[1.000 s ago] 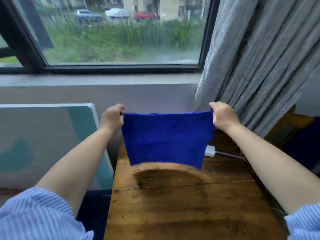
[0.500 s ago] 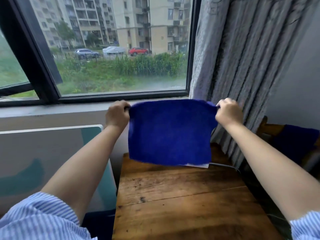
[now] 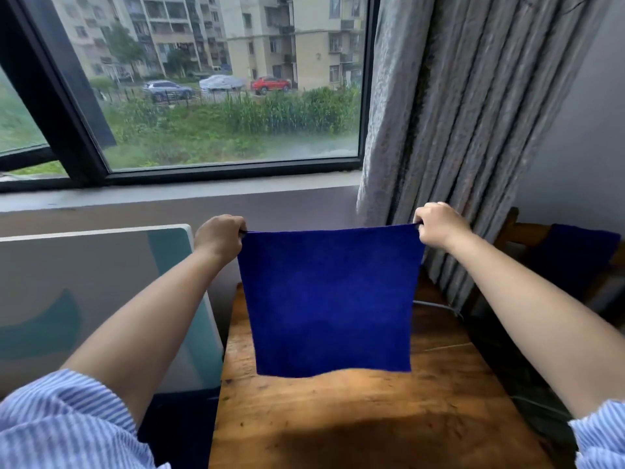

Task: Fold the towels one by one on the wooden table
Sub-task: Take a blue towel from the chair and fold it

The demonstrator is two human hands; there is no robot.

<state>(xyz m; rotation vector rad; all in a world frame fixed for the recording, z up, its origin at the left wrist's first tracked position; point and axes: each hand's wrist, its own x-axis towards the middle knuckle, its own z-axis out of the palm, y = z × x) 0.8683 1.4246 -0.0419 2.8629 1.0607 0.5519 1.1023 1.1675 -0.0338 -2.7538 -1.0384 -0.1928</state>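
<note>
Wooden surface (image 3: 355, 418) below the window lies bare at its near end, with the blue towel (image 3: 329, 299) hanging flat above its far part, top corners pinched by the left hand (image 3: 219, 235) and right hand (image 3: 439, 223), bottom edge free.

Both bare forearms reach forward, striped sleeves pushed up past the elbows. The left hand (image 3: 219, 235) and right hand (image 3: 438, 223) are raised level, well apart, each fist closed with knuckles up, pinching something.
</note>
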